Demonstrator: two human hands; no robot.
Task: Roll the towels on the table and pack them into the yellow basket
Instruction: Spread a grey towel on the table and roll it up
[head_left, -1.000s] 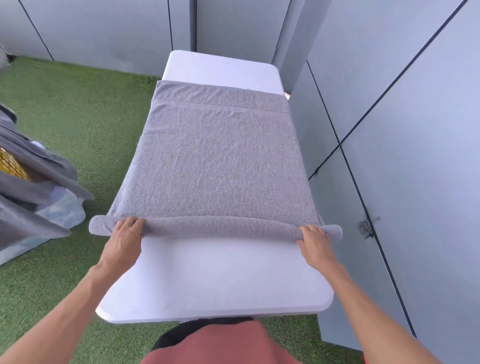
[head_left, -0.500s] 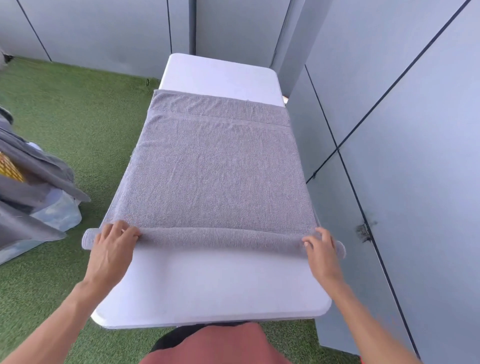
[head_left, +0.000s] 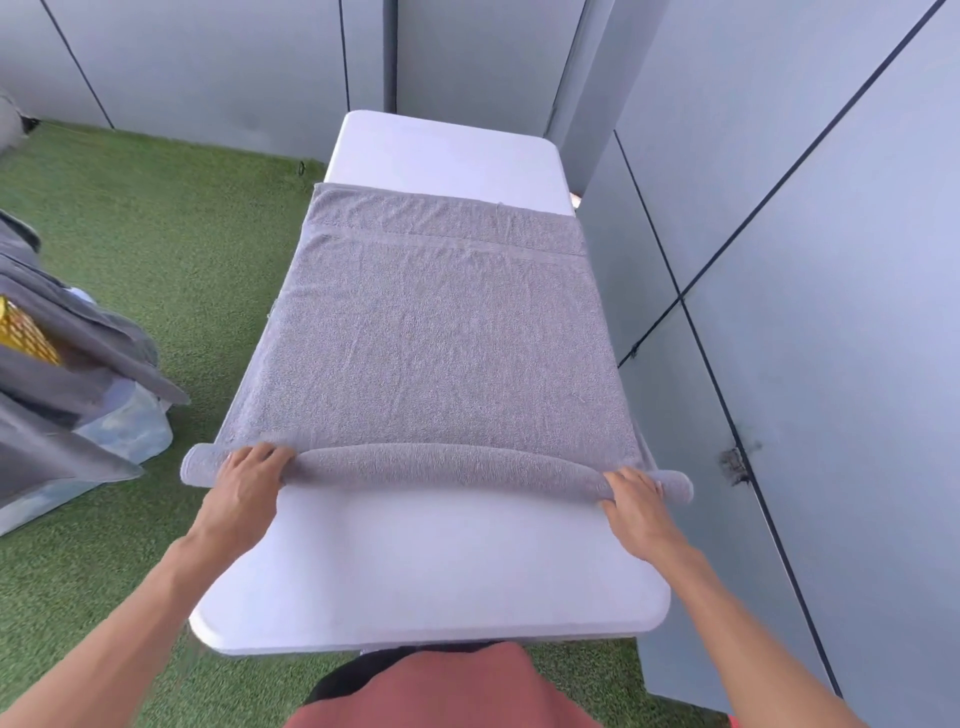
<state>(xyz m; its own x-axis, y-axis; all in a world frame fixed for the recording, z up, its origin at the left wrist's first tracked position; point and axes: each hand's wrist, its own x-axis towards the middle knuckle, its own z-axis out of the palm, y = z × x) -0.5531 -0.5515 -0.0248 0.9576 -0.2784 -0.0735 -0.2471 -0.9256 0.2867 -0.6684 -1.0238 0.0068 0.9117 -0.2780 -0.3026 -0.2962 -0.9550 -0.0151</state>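
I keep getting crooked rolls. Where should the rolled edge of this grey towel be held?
Hold the roll near both ends from the near side, as the left hand and right hand do. It is long and spans the table, so central pressure would likely skew it.

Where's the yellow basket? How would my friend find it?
Start at the white table and look left across the green grass. At the picture's left edge, grey cloths hang over a basket. It's the only yellow thing, with a criss-cross pattern.

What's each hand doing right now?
Left hand: fingers curled over the rolled end of the grey towel, gripping it.
Right hand: gripping the roll's other end.
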